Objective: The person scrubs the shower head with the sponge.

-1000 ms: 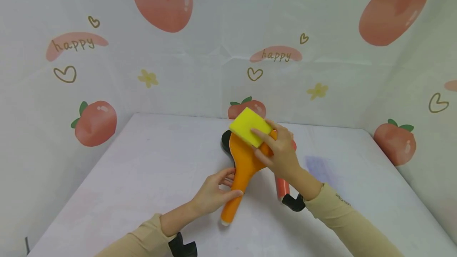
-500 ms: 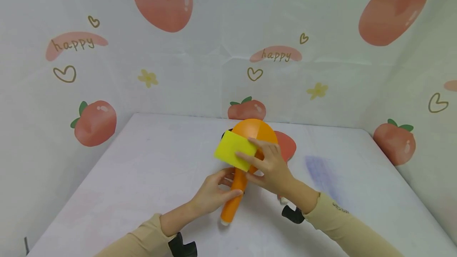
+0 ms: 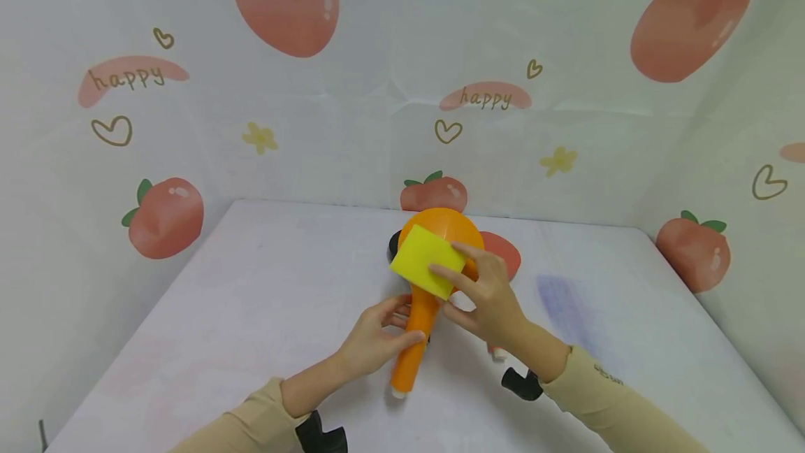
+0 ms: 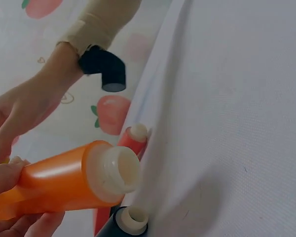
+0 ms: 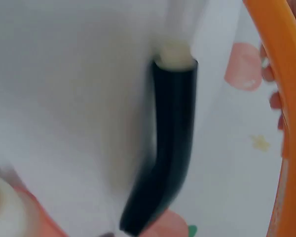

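Observation:
My left hand point(image 3: 371, 342) grips the handle of an orange paddle-shaped plastic object point(image 3: 409, 365), raised above the table with its round head pointing away. In the left wrist view its handle ends in a hollow white neck point(image 4: 122, 170). My right hand point(image 3: 493, 299) pinches a yellow square sponge point(image 3: 423, 261) between thumb and fingers. The sponge lies over the lower part of the orange head in the head view, hiding part of it; whether it presses firmly, I cannot tell. The right wrist view shows the orange object point(image 5: 288, 74) along its right edge.
Below and behind the orange object are a black handled piece point(image 5: 173, 113) and a red one point(image 3: 503, 252), both partly hidden. Black mounts point(image 3: 522, 384) sit at both wrists. A white table point(image 3: 283, 285) with a faint purple stain point(image 3: 566, 310) meets a fruit-printed backdrop point(image 3: 352, 131).
The sponge in my right hand slid from the top of the orange head down toward the handle, then slightly back up. My left hand keeps its grip, almost still.

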### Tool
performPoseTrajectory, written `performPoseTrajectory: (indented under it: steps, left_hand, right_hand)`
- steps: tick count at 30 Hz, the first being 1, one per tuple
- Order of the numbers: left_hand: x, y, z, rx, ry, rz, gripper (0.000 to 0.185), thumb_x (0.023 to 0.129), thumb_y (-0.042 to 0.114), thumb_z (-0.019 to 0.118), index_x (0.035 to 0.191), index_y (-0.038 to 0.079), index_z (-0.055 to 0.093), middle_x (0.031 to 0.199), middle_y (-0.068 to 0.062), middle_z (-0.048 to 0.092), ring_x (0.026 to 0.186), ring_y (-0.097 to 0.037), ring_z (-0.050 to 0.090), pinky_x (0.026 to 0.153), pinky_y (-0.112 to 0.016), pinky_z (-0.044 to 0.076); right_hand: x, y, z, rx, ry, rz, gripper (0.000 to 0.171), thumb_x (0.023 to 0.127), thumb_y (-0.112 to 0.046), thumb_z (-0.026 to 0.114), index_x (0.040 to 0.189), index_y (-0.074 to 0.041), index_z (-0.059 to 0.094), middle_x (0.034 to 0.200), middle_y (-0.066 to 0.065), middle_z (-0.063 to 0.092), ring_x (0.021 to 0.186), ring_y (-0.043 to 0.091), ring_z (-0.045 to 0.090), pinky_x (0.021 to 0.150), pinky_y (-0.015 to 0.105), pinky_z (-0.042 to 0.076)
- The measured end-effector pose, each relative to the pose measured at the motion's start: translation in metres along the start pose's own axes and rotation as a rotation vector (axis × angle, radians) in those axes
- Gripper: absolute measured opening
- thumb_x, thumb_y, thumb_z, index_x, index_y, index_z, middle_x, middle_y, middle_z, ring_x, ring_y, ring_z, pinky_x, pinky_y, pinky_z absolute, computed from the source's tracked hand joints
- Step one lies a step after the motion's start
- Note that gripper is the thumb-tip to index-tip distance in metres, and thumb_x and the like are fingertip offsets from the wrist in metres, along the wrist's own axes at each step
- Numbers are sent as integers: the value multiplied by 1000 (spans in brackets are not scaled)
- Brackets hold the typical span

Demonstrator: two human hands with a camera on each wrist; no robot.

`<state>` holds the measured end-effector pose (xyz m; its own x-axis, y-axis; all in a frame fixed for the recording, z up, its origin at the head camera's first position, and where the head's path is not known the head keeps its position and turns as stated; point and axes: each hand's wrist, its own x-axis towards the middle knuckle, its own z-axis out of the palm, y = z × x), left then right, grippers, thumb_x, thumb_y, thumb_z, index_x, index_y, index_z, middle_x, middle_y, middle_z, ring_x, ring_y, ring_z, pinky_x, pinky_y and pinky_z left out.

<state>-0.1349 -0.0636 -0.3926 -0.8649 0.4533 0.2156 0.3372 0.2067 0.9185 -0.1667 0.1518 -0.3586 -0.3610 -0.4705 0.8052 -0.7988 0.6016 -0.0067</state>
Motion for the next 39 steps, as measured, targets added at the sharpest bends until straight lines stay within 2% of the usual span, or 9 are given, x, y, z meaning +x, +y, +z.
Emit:
performPoseTrajectory:
  steps: [6,11,14,17,20,26,29,33,39]
  left_hand:
    - [2,-3,-4,-83,7,-55,56,86,19,67,131,-5,46,116,-19,59,95,-20,61,83,-16,52]
    - [2,-5,-7,-236,-23,-149,63,87,21,66,136,-8,38,119,-25,54,93,-11,60,79,-17,54]
    - [2,-6,-8,-330,-41,-174,65,88,21,65,137,-9,35,121,-27,52,92,-7,61,80,-20,55]
    - [2,-7,-8,-396,-50,-188,66,89,20,64,138,-10,33,123,-27,51,93,-4,61,81,-22,56]
    - [2,-6,-7,-429,-61,-190,66,89,21,64,138,-10,32,123,-26,51,93,-3,62,81,-22,56]
    - [2,-4,-9,-455,-107,-182,69,90,27,61,140,-8,30,133,-30,46,100,-5,61,85,-26,55]
    - [2,-4,-11,-477,-132,-186,69,91,28,60,142,-8,28,137,-30,43,104,-7,60,88,-27,54]
    - [1,-2,-13,-511,-170,-172,69,92,26,59,142,-9,26,139,-31,40,103,-5,61,88,-25,54]
    - [0,-1,-14,-542,-207,-149,70,92,26,58,142,-9,25,138,-31,41,101,-4,61,88,-23,53]
  right_hand:
    - [-12,3,-3,7,39,-26,34,92,-38,45,108,-14,63,117,27,50,108,34,46,76,44,36]
    - [-11,17,-10,49,134,124,38,92,-40,49,106,-7,63,120,30,48,109,40,44,79,47,31]
    - [-11,21,-12,97,162,241,44,92,-44,49,110,-5,60,124,30,44,109,40,42,80,46,29]
    - [-13,20,-9,127,185,290,46,92,-46,49,111,-5,58,125,29,42,108,39,41,81,43,29]
    - [-14,12,-5,132,208,246,42,91,-43,51,107,-5,57,123,30,41,108,38,40,85,38,32]
    - [-17,-3,4,65,202,-28,26,92,-30,52,102,-8,59,116,31,42,110,38,41,98,28,36]
    - [-17,-3,5,44,206,-106,23,91,-28,51,101,-8,59,114,30,43,110,37,41,104,24,33]
    - [-14,6,1,72,259,-67,24,91,-27,51,97,-4,58,113,33,42,110,38,40,104,23,32]
    - [-7,15,-5,195,320,142,37,89,-31,54,102,4,55,117,36,40,116,27,40,100,18,35]
